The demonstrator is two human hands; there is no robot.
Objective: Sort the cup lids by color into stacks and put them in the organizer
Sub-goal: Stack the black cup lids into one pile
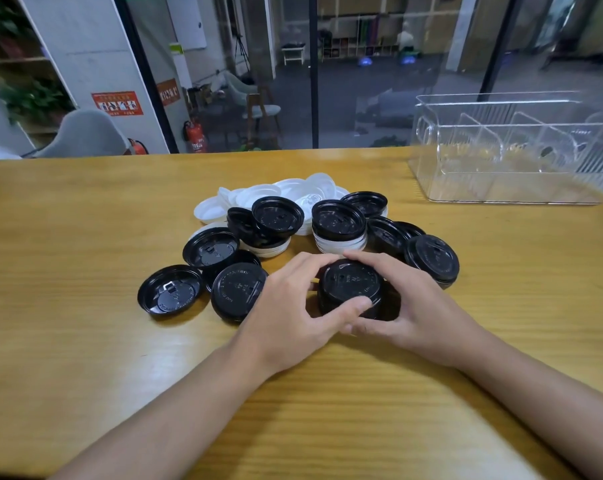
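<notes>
Both hands close around a short black stack (350, 289) near the front of the worktop (85, 341). The left hand (289, 306) wraps its near and left side with the thumb laid over the top rim; the right hand (407, 306) cups the far and right side. The step in hand looks like squaring up black lids into one stack, early in the job: the organizer (507, 150) at the far right appears to hold no lids, though its clear walls blur and I cannot be sure.

Behind the hands the heap is still mixed. Loose black lids (239, 296) lie to the left, some dome up and some upside down; another black lid (431, 259) sits just right of the held stack. White lids (314, 188) spread along the back, and one short white pile (338, 242) carries a black lid on top.

The next move likely calls for freeing one hand to pick up a nearby black lid, turning any inverted one dome up, and seating it on the stack.

Bare worktop lies open in front and to both sides. The route to the organizer runs right and back, past the black lid at the right; the far edge lies just behind the organizer.
</notes>
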